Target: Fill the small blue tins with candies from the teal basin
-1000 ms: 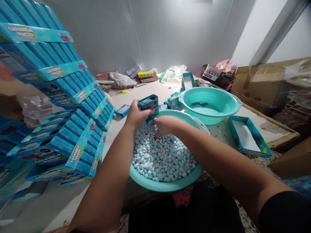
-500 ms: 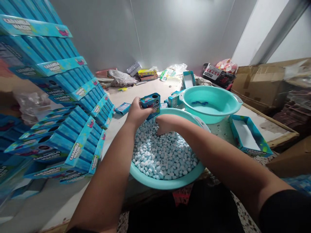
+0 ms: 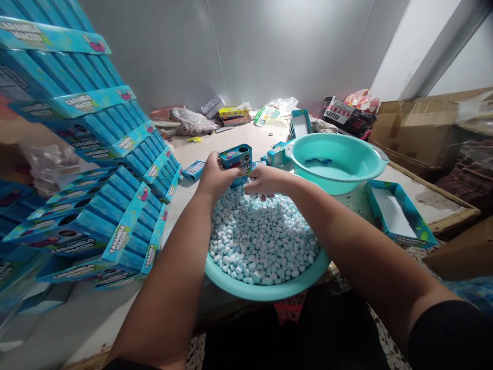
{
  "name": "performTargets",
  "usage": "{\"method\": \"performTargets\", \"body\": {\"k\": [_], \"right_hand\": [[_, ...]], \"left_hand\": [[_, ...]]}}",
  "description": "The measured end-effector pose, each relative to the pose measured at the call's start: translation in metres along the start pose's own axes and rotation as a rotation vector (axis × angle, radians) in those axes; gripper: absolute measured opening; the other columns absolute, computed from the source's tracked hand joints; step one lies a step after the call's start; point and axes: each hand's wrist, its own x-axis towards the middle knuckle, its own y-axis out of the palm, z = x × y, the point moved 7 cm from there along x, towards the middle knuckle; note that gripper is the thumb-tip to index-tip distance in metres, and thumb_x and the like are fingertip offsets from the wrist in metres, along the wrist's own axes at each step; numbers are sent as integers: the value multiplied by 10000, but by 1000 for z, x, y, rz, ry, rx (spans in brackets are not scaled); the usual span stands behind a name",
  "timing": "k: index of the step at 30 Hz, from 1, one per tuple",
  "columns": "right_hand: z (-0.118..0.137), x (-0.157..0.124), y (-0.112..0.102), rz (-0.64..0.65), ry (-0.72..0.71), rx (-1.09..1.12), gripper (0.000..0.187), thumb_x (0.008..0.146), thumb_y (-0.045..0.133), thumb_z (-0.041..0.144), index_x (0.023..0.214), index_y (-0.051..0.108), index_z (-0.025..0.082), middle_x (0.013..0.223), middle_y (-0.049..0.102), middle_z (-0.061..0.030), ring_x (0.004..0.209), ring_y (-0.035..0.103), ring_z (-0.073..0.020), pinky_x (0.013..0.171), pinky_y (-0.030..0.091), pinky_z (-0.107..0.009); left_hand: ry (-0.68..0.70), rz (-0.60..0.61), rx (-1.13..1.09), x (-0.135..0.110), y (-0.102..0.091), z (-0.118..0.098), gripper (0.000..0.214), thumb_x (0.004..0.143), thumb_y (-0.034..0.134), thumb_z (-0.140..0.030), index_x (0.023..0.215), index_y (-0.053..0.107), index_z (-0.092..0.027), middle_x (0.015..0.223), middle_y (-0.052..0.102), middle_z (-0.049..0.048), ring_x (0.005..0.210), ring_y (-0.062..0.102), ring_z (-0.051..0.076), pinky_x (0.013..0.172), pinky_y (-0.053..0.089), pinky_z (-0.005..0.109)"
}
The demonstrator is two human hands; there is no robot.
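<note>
My left hand (image 3: 218,173) grips a small blue candy box (image 3: 239,160) by its left side, over the far rim of a turquoise basin. A dark round hole shows in the box's top. The basin (image 3: 265,293) is filled with white and pale blue candies (image 3: 262,241). Just above their surface, my right hand (image 3: 269,182) is curled around a handful of candies, close to the box's lower right corner. Its fingertips are partly hidden beneath the hand.
Blue display trays of candy boxes (image 3: 111,221) stand stacked on the left. A second turquoise basin (image 3: 339,159) holds a few dark blue pieces. Right of it lies an open blue tray (image 3: 400,213). Plastic bags (image 3: 194,122) and packets line the wall; cardboard cartons (image 3: 408,133) stand at right.
My right hand has risen out of the candies with some in its fingers. My left hand and the box have shifted slightly left and up.
</note>
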Motion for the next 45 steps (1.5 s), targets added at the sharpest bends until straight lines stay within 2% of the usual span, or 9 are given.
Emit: {"method": "performTargets", "body": {"k": [4, 13, 19, 22, 26, 29, 32, 36, 45], "right_hand": [[-3, 0, -7, -48, -27, 181, 153, 785, 622, 305, 731, 637, 163, 629, 633, -47, 519, 566, -132, 427, 412, -229], [15, -7, -21, -226, -245, 509, 161, 828, 657, 312, 843, 617, 157, 655, 590, -8, 483, 531, -87, 366, 322, -189], [13, -7, -32, -370, -308, 689, 178, 817, 663, 338, 829, 580, 181, 634, 568, 7, 471, 499, -77, 362, 282, -183], [8, -8, -41, -484, -319, 744, 179, 813, 648, 351, 861, 579, 192, 640, 543, 20, 463, 482, -70, 367, 271, -187], [2, -15, -55, -714, -320, 761, 178, 847, 586, 387, 890, 546, 219, 716, 545, 21, 501, 485, -60, 394, 297, -189], [-6, -19, -62, -831, -293, 833, 186, 853, 566, 403, 891, 514, 228, 744, 538, 21, 513, 477, -62, 404, 301, -202], [-14, -16, -65, -856, -291, 925, 197, 844, 577, 397, 848, 479, 226, 738, 510, 22, 524, 465, -62, 413, 294, -213], [-24, -8, -64, -834, -265, 1008, 203, 828, 584, 384, 842, 464, 221, 733, 498, 17, 537, 457, -67, 417, 301, -216], [-33, -1, -60, -845, -178, 929, 253, 832, 565, 450, 908, 473, 227, 801, 552, -3, 591, 523, -87, 484, 369, -240]], "left_hand": [[10, 4, -7, -2, 1, -4, 465, 526, 767, -193, 921, 522, -189, 861, 658, 31, 870, 653, 241, 833, 520, 370], [67, 57, -71, -4, 2, -8, 419, 547, 755, -212, 876, 497, -189, 801, 631, 11, 817, 642, 208, 743, 503, 309], [77, 75, -68, -1, 4, -2, 450, 550, 778, -187, 913, 512, -200, 882, 680, 26, 886, 666, 226, 815, 531, 339], [66, 118, -65, -3, 7, -4, 471, 556, 784, -182, 946, 521, -194, 896, 686, 34, 865, 672, 226, 818, 532, 356], [79, 203, -67, -10, 12, -13, 483, 572, 793, -182, 979, 532, -189, 910, 687, 39, 881, 670, 226, 790, 530, 341], [84, 297, 23, -15, 19, -16, 472, 582, 796, -192, 993, 562, -194, 898, 690, 35, 838, 667, 219, 730, 527, 326], [97, 381, 120, -18, 27, -16, 480, 578, 806, -211, 1004, 585, -198, 873, 694, 30, 798, 663, 217, 711, 524, 336], [122, 475, 112, -24, 37, -16, 519, 593, 800, -224, 1072, 601, -203, 943, 707, 45, 842, 667, 223, 750, 523, 349], [124, 513, 182, -28, 41, -17, 478, 585, 799, -247, 1019, 601, -206, 917, 708, 31, 857, 665, 237, 731, 503, 343]]}}
